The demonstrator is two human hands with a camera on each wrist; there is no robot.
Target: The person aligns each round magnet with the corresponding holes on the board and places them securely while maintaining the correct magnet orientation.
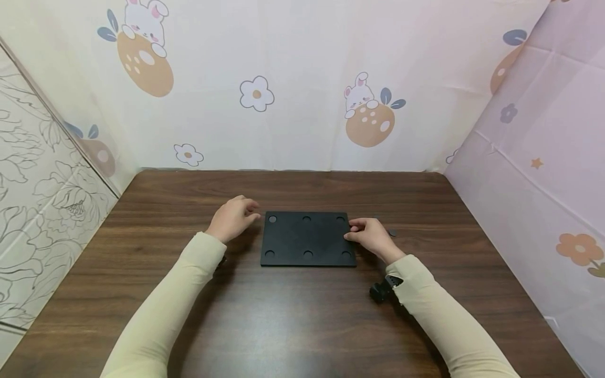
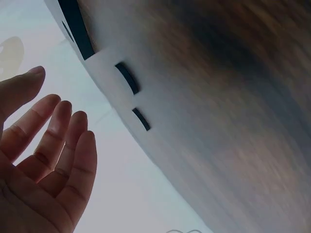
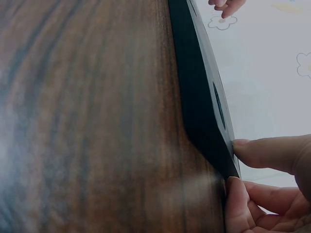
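A flat black rectangular board (image 1: 309,239) lies on the brown wooden table, with several round recesses near its edges. A grey disc (image 1: 272,219) appears to sit in its far left recess. With thumb and fingertips, my right hand (image 1: 371,236) pinches the board's right edge, thumb on top in the right wrist view. My left hand (image 1: 235,216) is off the board's left edge, fingers loosely bent and holding nothing. In the left wrist view, two dark curved pieces (image 2: 127,78) lie on the table past the board's end; the head view does not show them.
A small dark disc (image 1: 392,232) lies on the wooden table (image 1: 283,320), right of my right hand. Part of another piece may show behind that hand. A patterned curtain (image 1: 302,115) hangs along the table's far edge, with patterned walls on both sides.
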